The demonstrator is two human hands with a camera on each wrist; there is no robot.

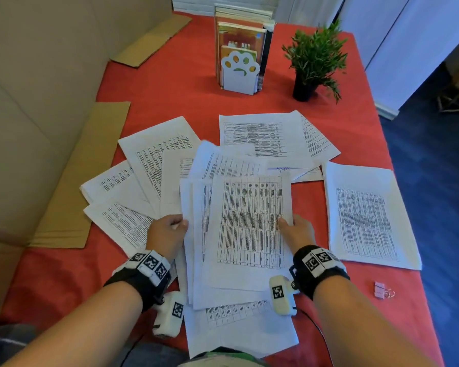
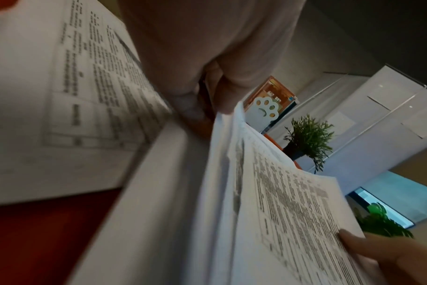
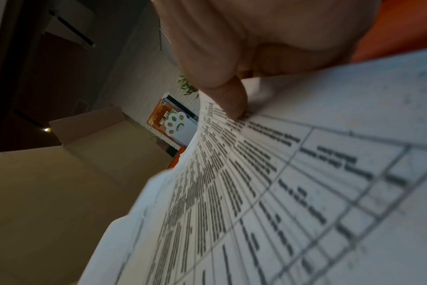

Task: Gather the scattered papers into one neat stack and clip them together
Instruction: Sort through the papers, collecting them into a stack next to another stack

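Observation:
A loose bundle of printed sheets (image 1: 247, 221) is lifted off the red table (image 1: 170, 83) between both hands. My left hand (image 1: 170, 229) pinches its left edge; the thumb shows in the left wrist view above the bundle (image 2: 268, 192). My right hand (image 1: 296, 229) pinches the right edge, thumb on the top sheet (image 3: 268, 183). More sheets lie scattered: several fanned at the left (image 1: 133, 186), two at the back (image 1: 265, 136), one at the right (image 1: 366, 215), one near the front edge (image 1: 239, 329). A pink binder clip (image 1: 382, 289) lies at the front right.
A bookend with a paw-shaped front and books (image 1: 240, 72) stands at the back centre. A small potted plant (image 1: 314, 62) stands to its right. Cardboard strips (image 1: 82, 176) lie along the left edge beside a beige wall. The floor drops away at the right.

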